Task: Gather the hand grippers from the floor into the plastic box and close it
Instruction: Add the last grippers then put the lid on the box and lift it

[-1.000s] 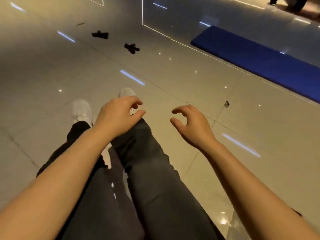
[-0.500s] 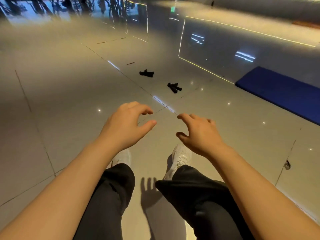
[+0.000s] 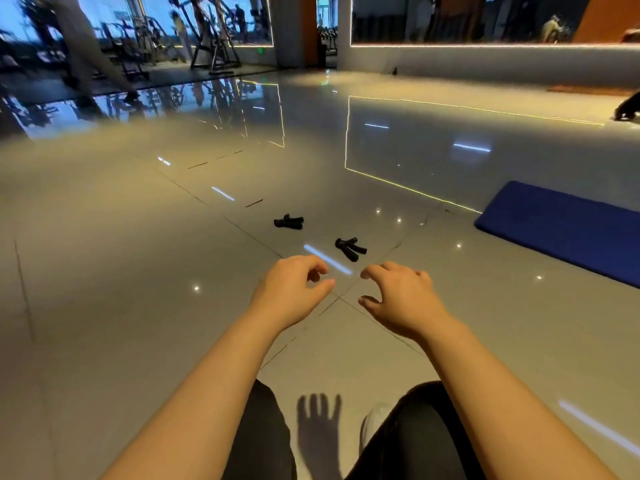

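Two black hand grippers lie on the glossy grey floor ahead of me: the nearer hand gripper [image 3: 349, 248] a little beyond my hands, the farther hand gripper [image 3: 289, 222] to its left. My left hand [image 3: 290, 292] and my right hand [image 3: 401, 299] are stretched out in front of me at mid-frame, fingers loosely curled, holding nothing and well short of both grippers. No plastic box is in view.
A blue exercise mat [image 3: 568, 226] lies on the floor at the right. Gym machines [image 3: 211, 39] stand along the far left wall, and a low ledge [image 3: 485, 60] runs along the back. My dark-trousered legs [image 3: 415, 438] fill the bottom edge.
The view has lifted from my legs and the floor to the room ahead. The two hand grippers now sit lower in the frame and closer. Both hands stay loosely curled and hold nothing.
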The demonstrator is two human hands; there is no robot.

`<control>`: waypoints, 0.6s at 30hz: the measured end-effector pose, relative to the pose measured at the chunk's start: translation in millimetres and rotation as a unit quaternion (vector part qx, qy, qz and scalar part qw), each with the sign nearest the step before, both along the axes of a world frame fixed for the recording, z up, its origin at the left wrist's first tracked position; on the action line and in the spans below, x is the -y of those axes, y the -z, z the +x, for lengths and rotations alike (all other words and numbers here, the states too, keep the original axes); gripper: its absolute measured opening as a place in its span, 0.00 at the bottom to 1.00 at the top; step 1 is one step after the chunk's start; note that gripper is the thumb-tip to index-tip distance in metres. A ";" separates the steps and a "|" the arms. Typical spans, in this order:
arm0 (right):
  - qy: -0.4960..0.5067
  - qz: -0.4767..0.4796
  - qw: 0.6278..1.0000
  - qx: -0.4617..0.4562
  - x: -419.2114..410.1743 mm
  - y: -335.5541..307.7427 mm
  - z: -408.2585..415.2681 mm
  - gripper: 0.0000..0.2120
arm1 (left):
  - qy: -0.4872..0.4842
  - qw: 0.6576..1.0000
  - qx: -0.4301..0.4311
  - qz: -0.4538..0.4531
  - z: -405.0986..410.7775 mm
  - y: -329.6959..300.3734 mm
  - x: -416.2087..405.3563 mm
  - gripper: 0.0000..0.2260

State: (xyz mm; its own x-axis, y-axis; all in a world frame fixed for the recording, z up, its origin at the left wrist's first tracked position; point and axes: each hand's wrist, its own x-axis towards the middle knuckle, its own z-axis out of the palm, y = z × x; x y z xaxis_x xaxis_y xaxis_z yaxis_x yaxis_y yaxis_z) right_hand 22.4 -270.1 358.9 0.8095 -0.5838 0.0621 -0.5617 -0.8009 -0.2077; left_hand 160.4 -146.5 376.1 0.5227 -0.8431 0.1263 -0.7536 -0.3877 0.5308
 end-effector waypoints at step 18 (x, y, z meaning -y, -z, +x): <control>-0.033 0.036 0.998 0.038 165.6 6.4 197.8 0.18 | 0.036 0.996 -0.085 0.003 225.2 9.5 140.5 0.10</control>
